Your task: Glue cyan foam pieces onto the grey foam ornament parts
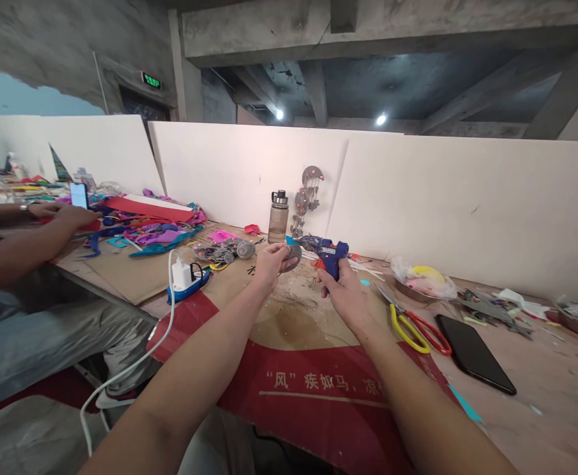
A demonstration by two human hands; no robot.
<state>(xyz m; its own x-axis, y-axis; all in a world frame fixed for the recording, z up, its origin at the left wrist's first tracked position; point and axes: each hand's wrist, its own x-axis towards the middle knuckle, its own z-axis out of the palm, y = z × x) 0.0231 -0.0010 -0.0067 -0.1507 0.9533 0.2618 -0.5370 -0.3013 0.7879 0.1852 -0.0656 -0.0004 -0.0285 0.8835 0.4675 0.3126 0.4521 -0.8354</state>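
Observation:
My left hand (270, 265) is closed on a round grey disc (291, 258), held up over the table. A scrap of blue (289, 241) shows at the disc's upper edge. In my right hand (342, 285) is a blue hot glue gun (332, 254) with an orange trigger, its nozzle pointing left toward the disc. Whether the nozzle touches the disc I cannot tell. Beneath both hands lies a red and tan printed cardboard sheet (313, 382) with thin strands of dried glue on it. Grey cut pieces (224, 251) lie in a heap left of my left hand.
A water bottle (278, 218) and a hanging grey ornament (313, 178) are by the white partition (210, 158). On the right lie scissors (410, 323), a black phone (474, 353) and a bowl (420, 290). A white cable (158, 340) runs from a blue power strip (189, 287). A co-worker's hands (71, 216) are at left.

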